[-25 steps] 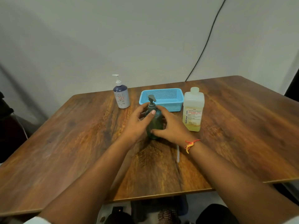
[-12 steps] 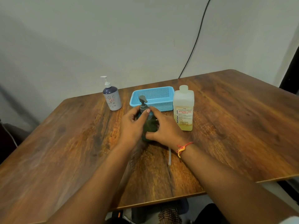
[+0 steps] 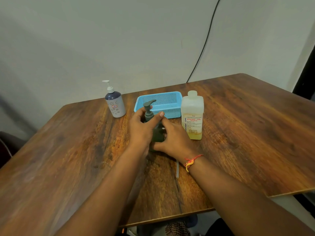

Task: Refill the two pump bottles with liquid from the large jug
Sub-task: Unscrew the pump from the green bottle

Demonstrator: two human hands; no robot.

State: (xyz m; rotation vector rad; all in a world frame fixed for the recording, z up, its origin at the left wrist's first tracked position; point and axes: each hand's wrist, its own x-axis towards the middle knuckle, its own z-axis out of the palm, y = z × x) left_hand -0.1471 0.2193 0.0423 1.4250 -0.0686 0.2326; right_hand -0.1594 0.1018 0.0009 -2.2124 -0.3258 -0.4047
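A dark green pump bottle (image 3: pixel 157 133) stands upright at the middle of the wooden table (image 3: pixel 247 133). My left hand (image 3: pixel 142 128) wraps round its neck just under the pump head, thumb and fingers curled. My right hand (image 3: pixel 172 140) grips the bottle's body from the right. A large translucent jug (image 3: pixel 192 114) with yellowish liquid low inside and a white cap stands just right of my hands. Further back on the left stands a second pump bottle (image 3: pixel 115 103), grey-blue with a white pump.
A light blue perforated plastic basket (image 3: pixel 160 103) sits behind the green bottle, next to the jug. A thin clear tube (image 3: pixel 177 169) lies on the table below my right wrist. A black cable (image 3: pixel 204 41) runs down the wall behind.
My view has shifted a little. Both hands stay on the green bottle, and my left hand has slid up round the pump neck.
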